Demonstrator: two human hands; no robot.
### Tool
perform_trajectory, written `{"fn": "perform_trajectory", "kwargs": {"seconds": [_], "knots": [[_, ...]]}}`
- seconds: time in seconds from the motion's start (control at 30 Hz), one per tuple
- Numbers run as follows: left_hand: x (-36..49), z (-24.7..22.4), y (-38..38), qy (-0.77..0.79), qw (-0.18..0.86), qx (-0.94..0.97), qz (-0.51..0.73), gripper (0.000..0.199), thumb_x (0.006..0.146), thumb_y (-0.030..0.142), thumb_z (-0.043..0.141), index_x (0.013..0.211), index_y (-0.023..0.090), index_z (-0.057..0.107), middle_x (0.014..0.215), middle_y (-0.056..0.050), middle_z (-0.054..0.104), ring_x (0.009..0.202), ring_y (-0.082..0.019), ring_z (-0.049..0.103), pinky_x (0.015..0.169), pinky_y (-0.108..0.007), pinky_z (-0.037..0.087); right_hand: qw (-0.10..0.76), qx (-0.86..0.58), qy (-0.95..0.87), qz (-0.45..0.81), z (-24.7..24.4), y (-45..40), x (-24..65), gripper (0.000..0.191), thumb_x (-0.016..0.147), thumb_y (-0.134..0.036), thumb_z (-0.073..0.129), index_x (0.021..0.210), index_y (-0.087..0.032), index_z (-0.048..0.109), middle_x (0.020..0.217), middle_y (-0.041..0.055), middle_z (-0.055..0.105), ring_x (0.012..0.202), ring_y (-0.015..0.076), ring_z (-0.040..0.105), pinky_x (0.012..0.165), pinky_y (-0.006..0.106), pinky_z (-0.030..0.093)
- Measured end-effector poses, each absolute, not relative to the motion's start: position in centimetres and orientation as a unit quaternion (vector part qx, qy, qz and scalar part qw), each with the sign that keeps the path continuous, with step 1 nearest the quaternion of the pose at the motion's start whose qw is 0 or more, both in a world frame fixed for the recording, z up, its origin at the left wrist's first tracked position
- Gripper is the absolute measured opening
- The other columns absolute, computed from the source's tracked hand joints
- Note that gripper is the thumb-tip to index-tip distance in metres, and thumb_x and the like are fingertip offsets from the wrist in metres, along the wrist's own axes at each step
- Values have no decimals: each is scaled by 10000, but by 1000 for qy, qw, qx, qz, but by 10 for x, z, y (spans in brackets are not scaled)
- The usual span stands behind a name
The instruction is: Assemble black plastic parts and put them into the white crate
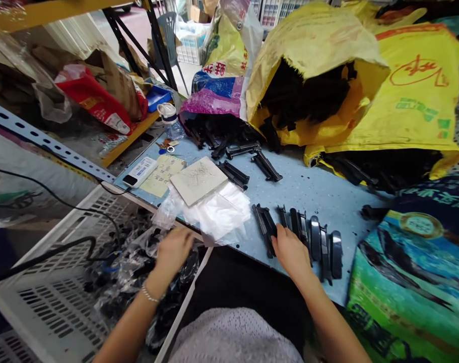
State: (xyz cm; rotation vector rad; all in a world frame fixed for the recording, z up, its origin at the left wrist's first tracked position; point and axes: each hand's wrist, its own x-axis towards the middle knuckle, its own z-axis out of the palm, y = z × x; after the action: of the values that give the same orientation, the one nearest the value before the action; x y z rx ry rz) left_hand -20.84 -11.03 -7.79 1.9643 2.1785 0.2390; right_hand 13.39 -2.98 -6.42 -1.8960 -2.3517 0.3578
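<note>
My right hand is closed on one of the black plastic parts lined up near the front edge of the blue table. Beside it on the left lies a pair of black parts, and several more stand in a row to its right. My left hand, with a bracelet at the wrist, hovers at the table's edge, next to a pile of clear plastic bags; its fingertips are hard to make out. A square grey board rests on the bags.
A white crate of bagged parts is at lower left. Yellow sacks of black parts line the back, and a green-blue sack stands right. A bottle, a white device and a paper note lie at left.
</note>
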Motion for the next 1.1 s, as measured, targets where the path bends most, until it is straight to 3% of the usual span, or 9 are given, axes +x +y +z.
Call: {"fn": "perform_trajectory", "kwargs": {"seconds": [0.1, 0.2, 0.37, 0.5, 0.6, 0.7, 0.87, 1.0, 1.1], "knots": [[-152, -75, -92, 587, 134, 774, 195, 271, 892, 292, 581, 1137, 199, 649, 1147, -125, 646, 1036, -264, 592, 929, -412, 484, 184, -609, -704, 317, -70, -26, 140, 385, 905, -314, 508, 1257, -174, 570, 1164, 152, 642, 1069, 306, 623, 853, 428, 499], [-143, -82, -73, 549, 251, 755, 254, 146, 910, 258, 556, 888, 193, 685, 924, -79, 659, 895, -211, 597, 828, -355, 495, 280, -543, -544, 575, -69, -31, 145, 407, 862, -438, 600, 1206, -222, 616, 1107, 98, 688, 1001, 274, 666, 814, 399, 529], [-151, -90, -44, 612, 489, 457, 421, 280, 727, 405, 741, 718, 153, 618, 640, 22, 569, 574, -107, 508, 567, -226, 410, 262, -413, -346, 801, -54, -48, 126, 360, 802, -422, 714, 1092, -209, 691, 887, 68, 726, 804, 225, 709, 727, 342, 540], [-128, -90, -31, 583, 575, 367, 441, 365, 717, 476, 721, 714, 114, 672, 613, -7, 598, 565, -113, 522, 569, -235, 421, 267, -362, -317, 835, -56, -41, 85, 338, 756, -358, 766, 1053, -209, 708, 854, 41, 725, 773, 203, 706, 725, 322, 540], [-126, -86, -28, 591, 519, 395, 474, 278, 737, 396, 718, 757, 120, 686, 718, -36, 642, 658, -138, 577, 637, -257, 470, 338, -388, -296, 805, -69, -25, 70, 313, 709, -381, 795, 940, -183, 723, 790, 40, 728, 767, 207, 699, 703, 311, 539], [-140, -82, -29, 585, 354, 534, 497, 90, 806, 228, 636, 829, 156, 684, 916, -63, 661, 852, -167, 621, 778, -294, 504, 374, -429, -275, 775, -76, -16, 81, 289, 689, -409, 802, 827, -169, 722, 770, 58, 733, 778, 220, 695, 716, 327, 543], [-148, -83, -23, 555, 208, 719, 364, 364, 871, 43, 407, 997, 184, 718, 1127, -106, 659, 1066, -207, 622, 932, -387, 516, 342, -432, -351, 757, -55, -38, 104, 277, 766, -373, 752, 972, -191, 721, 903, 60, 738, 831, 213, 696, 708, 300, 543], [-139, -74, -25, 553, 214, 711, 377, 500, 908, 50, 400, 1372, 193, 515, 1358, -127, 547, 1269, -212, 526, 1071, -405, 459, 207, -378, -294, 853, -56, -58, 101, 266, 784, -353, 743, 925, -132, 699, 849, 94, 730, 692, 194, 709, 622, 288, 562], [-129, -63, -45, 490, 207, 742, 407, 567, 927, 45, 385, 1460, 238, 398, 1413, -122, 496, 1330, -203, 467, 1110, -403, 424, 220, -370, -197, 881, -74, -54, 92, 305, 760, -366, 752, 907, -108, 683, 796, 91, 717, 636, 157, 688, 560, 236, 552]]}}
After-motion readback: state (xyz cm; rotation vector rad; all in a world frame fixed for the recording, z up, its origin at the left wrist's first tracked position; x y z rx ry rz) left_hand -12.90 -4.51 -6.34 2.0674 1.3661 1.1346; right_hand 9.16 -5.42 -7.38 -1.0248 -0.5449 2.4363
